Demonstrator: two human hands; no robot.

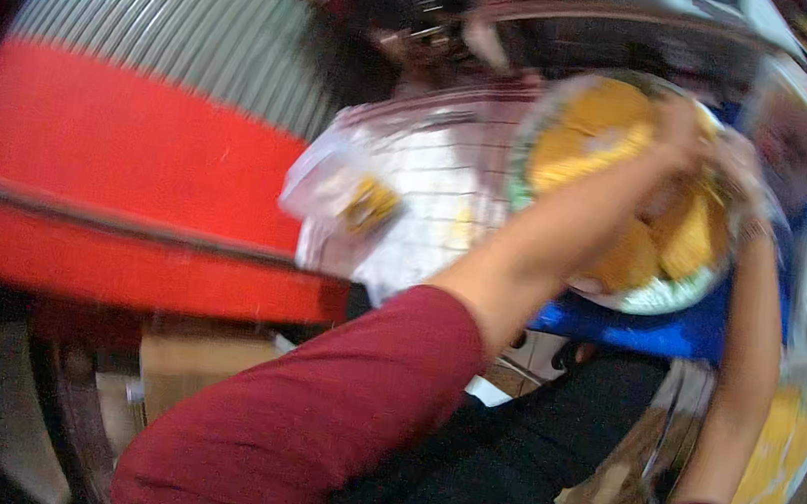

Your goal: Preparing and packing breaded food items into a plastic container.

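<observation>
Both of my hands meet over the far right part of a large round tray (639, 303) with a pale green and silvery rim. Orange-yellow pieces of food (601, 118) fill the tray; motion blur hides their exact kind. My left hand (678, 135) reaches across the tray, its forearm covering some of the pieces. Close beside it is my right hand (737, 164), near the tray's right rim, with what looks like a band at the wrist. Fingers on both hands are too blurred to show whether they grip anything.
Left of the tray lies a checked cloth (443, 174) with a clear plastic bag (330, 171) holding something yellow. A red panel (137, 144) and grey ribbed surface (192, 7) stand further left. Another tray of yellow food (775, 456) sits low right. A blue surface (613, 329) supports the round tray.
</observation>
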